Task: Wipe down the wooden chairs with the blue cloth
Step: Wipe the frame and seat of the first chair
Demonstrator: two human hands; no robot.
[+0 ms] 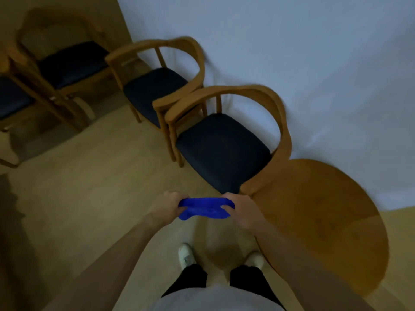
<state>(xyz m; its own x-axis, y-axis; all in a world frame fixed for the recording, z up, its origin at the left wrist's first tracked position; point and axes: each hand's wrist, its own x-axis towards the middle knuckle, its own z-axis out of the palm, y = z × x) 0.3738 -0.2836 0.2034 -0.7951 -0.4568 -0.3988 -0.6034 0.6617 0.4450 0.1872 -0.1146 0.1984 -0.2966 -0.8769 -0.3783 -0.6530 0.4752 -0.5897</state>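
A bright blue cloth is stretched between both hands in front of my body, above the floor. My left hand grips its left end and my right hand grips its right end. Just beyond the cloth stands the nearest wooden chair with a curved backrest and a dark seat, set against the white wall. A second matching chair stands beside it to the left. Two more wooden chairs stand further left in the dim corner.
A round wooden table stands to my right, touching the nearest chair's front corner. The white wall runs behind the chairs. Light wooden floor spreads to my left. My feet in white shoes stand below the cloth.
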